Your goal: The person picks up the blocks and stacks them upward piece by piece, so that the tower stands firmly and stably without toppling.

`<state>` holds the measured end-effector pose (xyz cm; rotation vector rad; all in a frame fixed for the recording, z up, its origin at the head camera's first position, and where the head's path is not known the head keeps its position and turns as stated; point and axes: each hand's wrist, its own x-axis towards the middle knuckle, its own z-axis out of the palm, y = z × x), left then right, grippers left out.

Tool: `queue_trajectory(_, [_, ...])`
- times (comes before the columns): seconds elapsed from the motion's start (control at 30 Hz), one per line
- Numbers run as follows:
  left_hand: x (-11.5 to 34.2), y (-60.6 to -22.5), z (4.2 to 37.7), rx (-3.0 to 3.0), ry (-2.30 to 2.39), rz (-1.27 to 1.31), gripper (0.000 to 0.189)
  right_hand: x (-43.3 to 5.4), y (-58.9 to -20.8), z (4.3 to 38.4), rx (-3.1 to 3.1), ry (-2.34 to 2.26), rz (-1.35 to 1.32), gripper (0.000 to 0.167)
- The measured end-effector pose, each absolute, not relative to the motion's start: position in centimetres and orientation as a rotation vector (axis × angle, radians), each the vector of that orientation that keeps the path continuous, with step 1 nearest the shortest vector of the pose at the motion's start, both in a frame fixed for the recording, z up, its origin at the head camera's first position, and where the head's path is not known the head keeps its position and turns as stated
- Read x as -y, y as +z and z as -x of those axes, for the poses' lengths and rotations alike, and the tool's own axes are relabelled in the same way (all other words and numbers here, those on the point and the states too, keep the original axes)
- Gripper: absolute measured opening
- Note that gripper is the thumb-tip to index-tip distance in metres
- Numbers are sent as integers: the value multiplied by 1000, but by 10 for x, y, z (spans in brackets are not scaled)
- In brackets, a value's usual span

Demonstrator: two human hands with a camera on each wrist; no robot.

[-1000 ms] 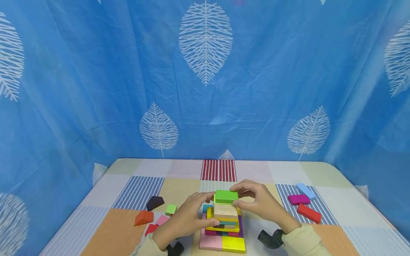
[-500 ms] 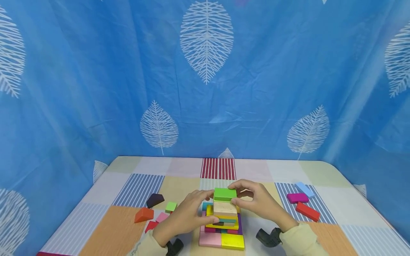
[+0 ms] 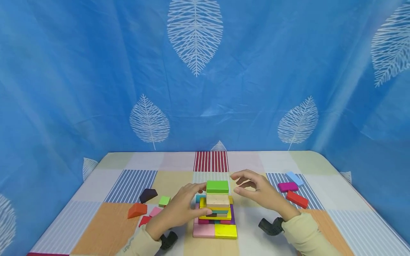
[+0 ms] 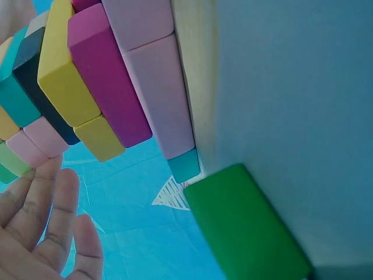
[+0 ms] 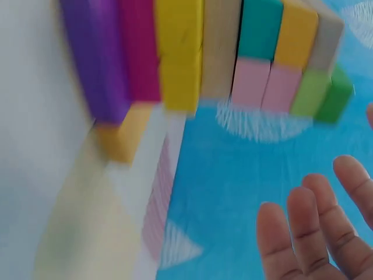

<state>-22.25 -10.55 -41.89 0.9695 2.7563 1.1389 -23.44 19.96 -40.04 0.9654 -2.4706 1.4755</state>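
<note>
A stepped tower of coloured wooden blocks stands mid-table, with a green block [image 3: 217, 187] on top and a plain wood block [image 3: 217, 200] under it. Pink [image 3: 204, 231] and yellow [image 3: 225, 231] blocks form its front foot. My left hand [image 3: 182, 206] rests along the tower's left side, index finger near the top and thumb by a lower layer; its straight fingers reach the upper blocks in the left wrist view. To the right of the tower, my right hand [image 3: 257, 188] hovers with loosely bent fingers, holding nothing. In the right wrist view the green block [image 5: 337, 96] is apart from those fingers.
Left of the tower lie a black block [image 3: 148, 195], an orange block [image 3: 137, 210], a small green block [image 3: 164, 201], and red and pink ones. Magenta [image 3: 287, 187], light blue [image 3: 294, 178] and red [image 3: 297, 199] blocks lie at right. A blue curtain [image 3: 237, 81] hangs behind.
My right hand has let go of the green block and drawn away to the right. The left hand stays beside the tower. The head view has shifted slightly.
</note>
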Motion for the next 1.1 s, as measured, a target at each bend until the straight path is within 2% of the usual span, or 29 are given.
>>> queue_trajectory(0.2, [107,-419,225,-2762,1138,-975,82,-243,-405,233,2481,1393,-844,23])
queue_trajectory(0.47, [107,-420,226,-2759,1140,-981,83,-303,-423,230,2445,1359,-759,22])
queue_trajectory(0.73, [106,-421,227,-2759,1134,-991,81,-350,-431,226,2576,1265,-454,30])
queue_trajectory(1.1, [107,-421,227,-2761,1133,-999,81,-391,-439,227,2891,1259,-239,50])
